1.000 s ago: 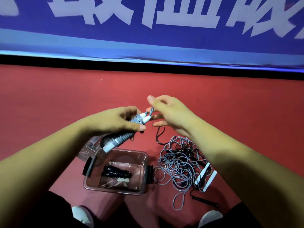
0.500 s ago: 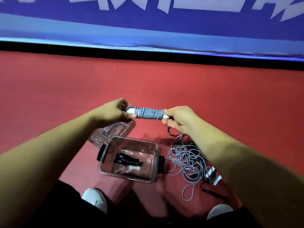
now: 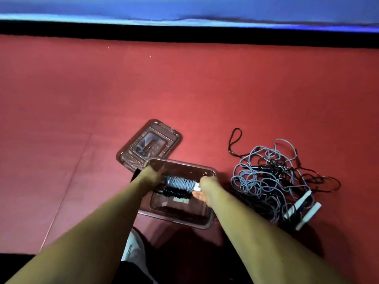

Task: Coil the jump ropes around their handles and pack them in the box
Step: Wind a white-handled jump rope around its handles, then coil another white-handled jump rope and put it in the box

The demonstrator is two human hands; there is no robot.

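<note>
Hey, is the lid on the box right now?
No, the lid lies flat on the red floor just behind the box, which stands open.

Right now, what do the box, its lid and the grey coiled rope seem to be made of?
The box looks like clear, glossy hard plastic: the black coil inside shows through its walls. The lid seems the same plastic, with moulded ribs catching light. The grey coiled rope is a thin smooth cord, perhaps plastic-coated; too blurred to be sure. Its handle tip looks white plastic.

Coiled grey rope [image 3: 180, 182] over clear box [image 3: 180, 219], tangled ropes [image 3: 266, 181] beside.
</note>
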